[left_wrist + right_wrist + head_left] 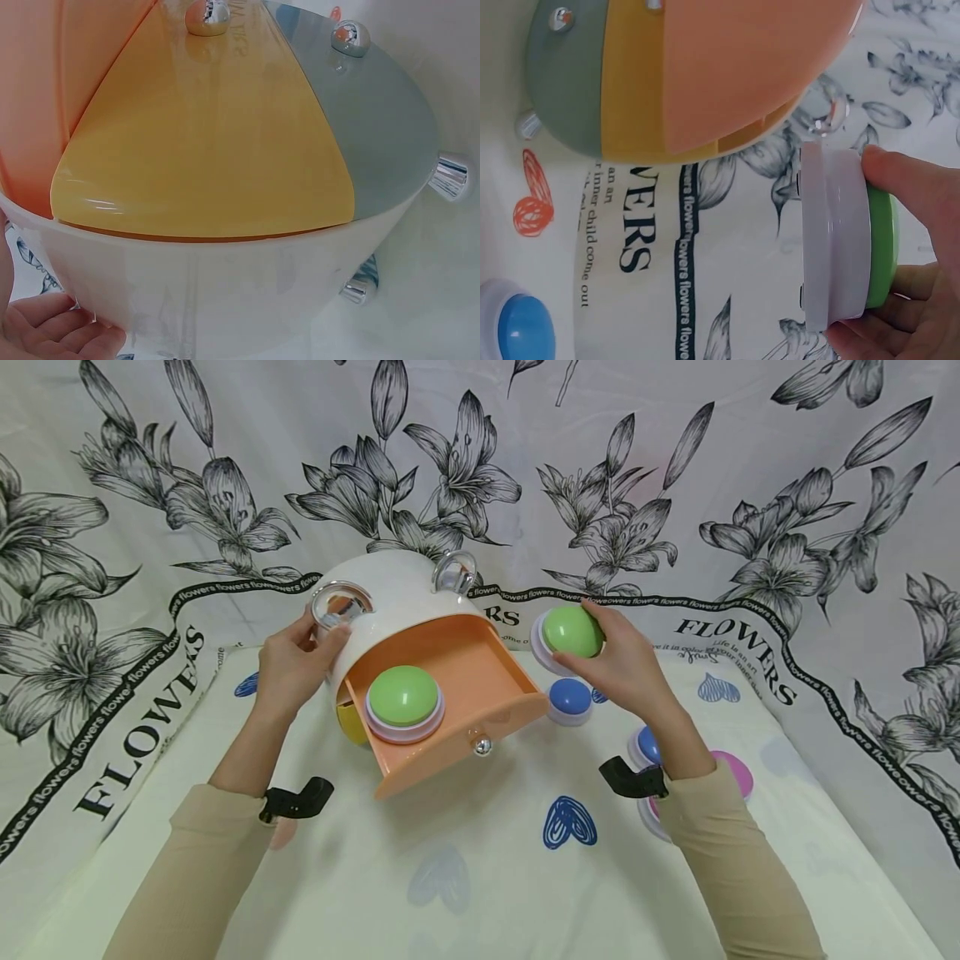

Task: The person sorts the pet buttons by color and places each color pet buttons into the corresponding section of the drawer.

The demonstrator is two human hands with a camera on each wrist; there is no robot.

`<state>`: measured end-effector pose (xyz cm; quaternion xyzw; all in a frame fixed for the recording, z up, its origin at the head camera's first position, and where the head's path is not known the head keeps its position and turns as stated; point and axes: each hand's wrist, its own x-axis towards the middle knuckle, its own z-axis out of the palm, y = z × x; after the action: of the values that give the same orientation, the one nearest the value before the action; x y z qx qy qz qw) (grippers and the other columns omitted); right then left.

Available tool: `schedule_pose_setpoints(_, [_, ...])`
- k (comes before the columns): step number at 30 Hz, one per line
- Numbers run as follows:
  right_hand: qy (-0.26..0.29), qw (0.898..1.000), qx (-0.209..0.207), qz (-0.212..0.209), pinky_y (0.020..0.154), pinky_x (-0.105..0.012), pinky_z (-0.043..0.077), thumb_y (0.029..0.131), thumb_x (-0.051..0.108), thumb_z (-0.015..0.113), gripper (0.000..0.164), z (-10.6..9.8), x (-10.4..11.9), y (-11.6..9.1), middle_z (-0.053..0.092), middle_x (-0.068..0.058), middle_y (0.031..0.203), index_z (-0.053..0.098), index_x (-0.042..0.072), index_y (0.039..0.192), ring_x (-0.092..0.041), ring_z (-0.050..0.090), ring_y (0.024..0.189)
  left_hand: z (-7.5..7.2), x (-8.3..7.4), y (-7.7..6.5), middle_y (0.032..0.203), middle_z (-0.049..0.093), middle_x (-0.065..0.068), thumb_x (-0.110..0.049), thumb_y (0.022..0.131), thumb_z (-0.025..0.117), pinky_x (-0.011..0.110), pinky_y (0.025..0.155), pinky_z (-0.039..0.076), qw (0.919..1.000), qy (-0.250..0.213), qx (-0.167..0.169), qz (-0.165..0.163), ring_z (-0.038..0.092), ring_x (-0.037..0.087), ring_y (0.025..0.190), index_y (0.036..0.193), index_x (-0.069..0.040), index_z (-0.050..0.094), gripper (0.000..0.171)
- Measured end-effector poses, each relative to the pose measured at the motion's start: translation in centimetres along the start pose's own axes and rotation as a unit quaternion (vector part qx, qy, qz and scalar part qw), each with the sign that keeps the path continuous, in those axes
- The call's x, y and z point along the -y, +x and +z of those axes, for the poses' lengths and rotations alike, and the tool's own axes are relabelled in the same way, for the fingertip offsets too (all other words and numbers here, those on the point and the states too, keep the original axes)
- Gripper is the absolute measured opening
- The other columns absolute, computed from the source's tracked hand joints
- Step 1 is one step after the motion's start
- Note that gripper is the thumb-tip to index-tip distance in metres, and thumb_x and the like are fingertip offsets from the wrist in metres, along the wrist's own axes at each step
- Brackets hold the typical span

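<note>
A white rounded drawer box (pixel 390 578) with silver ring ears stands at the centre, its orange top drawer (pixel 465 664) pulled out. One green-topped push button (pixel 405 697) sits in that drawer, at its left. My left hand (pixel 291 668) grips the box's left side by the ring ear. Right of the drawer, my right hand (pixel 626 656) holds another green-topped button (pixel 572 631) by its edges, above the table. In the left wrist view, the yellow drawer (pixel 202 150) and grey-green drawer (pixel 382 120) are shut.
A blue-topped button (pixel 570 697) stands on the table right of the orange drawer. Another blue button (pixel 648 745) and a pink one (pixel 733 774) lie partly hidden behind my right forearm. A flower-printed cloth (pixel 480 468) hangs behind the heart-printed table cover (pixel 495 868).
</note>
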<state>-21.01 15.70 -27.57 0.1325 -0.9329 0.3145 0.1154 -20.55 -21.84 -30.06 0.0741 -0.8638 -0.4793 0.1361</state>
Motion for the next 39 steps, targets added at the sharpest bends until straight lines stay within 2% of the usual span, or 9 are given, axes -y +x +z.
schedule_pose_setpoints(9, [0.001,0.999,0.01,-0.033,0.086,-0.042,0.049,0.075,0.035,0.076,0.081,-0.1,2.0,0.3,0.046,-0.012,0.133,0.037,0.006,0.14,-0.028,0.049,0.113,0.1,0.0,0.1,0.123,0.053,0.01,-0.059,0.081,0.056,0.006,0.06,0.043,1.0,-0.003,-0.002,0.002,0.048,0.019,0.095,0.14,-0.019,0.041,0.072])
schedule_pose_setpoints(13, [0.005,0.998,0.016,-0.06,0.087,-0.04,0.05,0.074,0.032,0.077,0.08,-0.1,2.7,0.4,0.048,-0.012,0.132,0.038,0.005,0.139,-0.026,0.05,0.112,0.1,0.0,0.0,0.12,0.053,0.009,-0.059,0.082,0.055,0.007,0.06,0.043,1.0,-0.002,-0.002,0.003,0.048,0.019,0.094,0.14,-0.019,0.042,0.071])
schedule_pose_setpoints(24, [0.012,0.988,0.077,-0.131,0.088,-0.034,0.048,0.073,0.028,0.078,0.078,0.5,4.4,0.7,0.046,-0.009,0.133,0.039,0.004,0.137,-0.022,0.051,0.11,0.1,0.0,0.0,0.112,0.053,0.009,-0.059,0.081,0.055,0.007,0.059,0.043,1.0,0.006,-0.004,0.001,0.048,0.019,0.093,0.139,-0.02,0.043,0.071])
schedule_pose_setpoints(32, [0.003,0.98,0.111,-0.165,0.092,-0.031,0.046,0.073,0.03,0.078,0.08,1.2,5.5,1.4,0.048,-0.008,0.132,0.04,0.005,0.138,-0.02,0.049,0.112,0.2,0.1,0.1,0.113,0.055,0.009,-0.059,0.082,0.055,0.009,0.059,0.044,0.9999,0.005,-0.005,0.009,0.049,0.017,0.09,0.139,-0.019,0.042,0.071])
schedule_pose_setpoints(39, [0.001,0.975,0.136,-0.176,0.092,-0.031,0.045,0.074,0.032,0.077,0.077,1.9,6.0,1.9,0.048,-0.006,0.132,0.041,0.005,0.137,-0.019,0.05,0.111,0.2,0.2,0.2,0.105,0.053,0.008,-0.06,0.082,0.054,0.01,0.059,0.044,1.0,0.007,-0.004,0.005,0.048,0.017,0.087,0.14,-0.019,0.042,0.072])
